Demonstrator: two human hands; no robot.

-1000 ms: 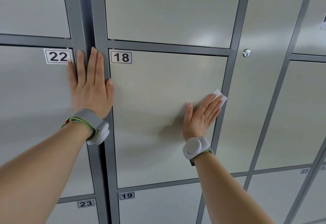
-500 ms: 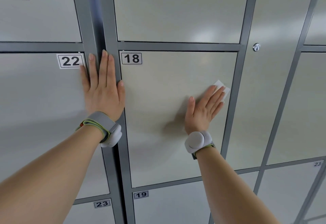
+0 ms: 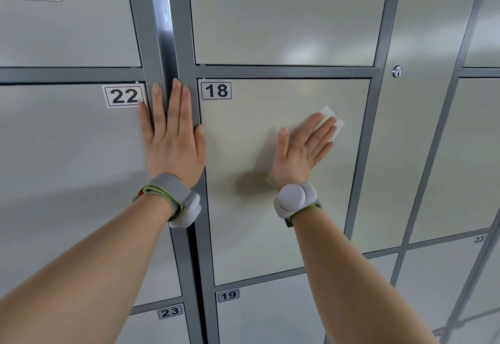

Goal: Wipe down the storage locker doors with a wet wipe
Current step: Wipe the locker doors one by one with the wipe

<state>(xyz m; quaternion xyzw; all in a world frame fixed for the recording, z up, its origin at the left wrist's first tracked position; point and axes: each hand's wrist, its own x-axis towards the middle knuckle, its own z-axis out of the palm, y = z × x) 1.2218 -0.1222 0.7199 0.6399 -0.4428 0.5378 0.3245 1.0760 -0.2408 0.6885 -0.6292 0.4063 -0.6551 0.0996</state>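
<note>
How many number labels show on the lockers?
5: label 22 beside the left hand, label 18 right of it, label 19 and label 23 along the bottom, and a faint label far right. Others may be out of view.

white wet wipe (image 3: 328,116), pale grey locker door (image 3: 257,208), dark grey frame (image 3: 186,46)

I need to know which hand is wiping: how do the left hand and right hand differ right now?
The left hand lies flat across the grey frame post between door 22 and door 18, pointing straight up, no wipe showing; the right hand presses the wet wipe onto door 18, angled up and rightward. Both lie flat, and each wears a grey wrist device.
</note>
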